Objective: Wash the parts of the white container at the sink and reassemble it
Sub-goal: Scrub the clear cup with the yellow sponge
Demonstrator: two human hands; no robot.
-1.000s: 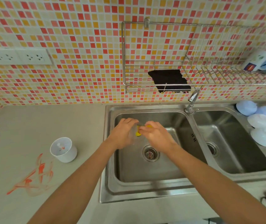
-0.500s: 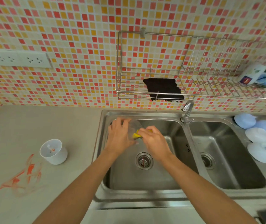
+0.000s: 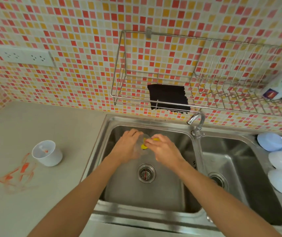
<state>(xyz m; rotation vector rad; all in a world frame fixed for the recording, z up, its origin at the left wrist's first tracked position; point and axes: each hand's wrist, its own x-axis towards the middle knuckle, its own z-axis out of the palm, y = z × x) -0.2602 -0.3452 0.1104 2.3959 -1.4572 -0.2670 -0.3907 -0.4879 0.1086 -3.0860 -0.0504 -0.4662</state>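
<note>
Both hands sit slightly lower over the sink [image 3: 102, 134]: left hand [image 3: 128, 147] grips clear part [image 3: 141, 151], right hand [image 3: 164, 147] pinches yellow sponge [image 3: 144, 146] against it

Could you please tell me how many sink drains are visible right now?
2. One drain sits in the left basin below the hands; the other is in the right basin, partly hidden behind the divider.

— How many basins did the sink [image 3: 195, 218] have?
— Two, side by side, each with one drain.
— Cups on the counter?
— One white cup [image 3: 47, 153], at the left.
— Those pale round lids [image 3: 281, 161] at the far right?
— At least four; the edge cut them off.
</note>
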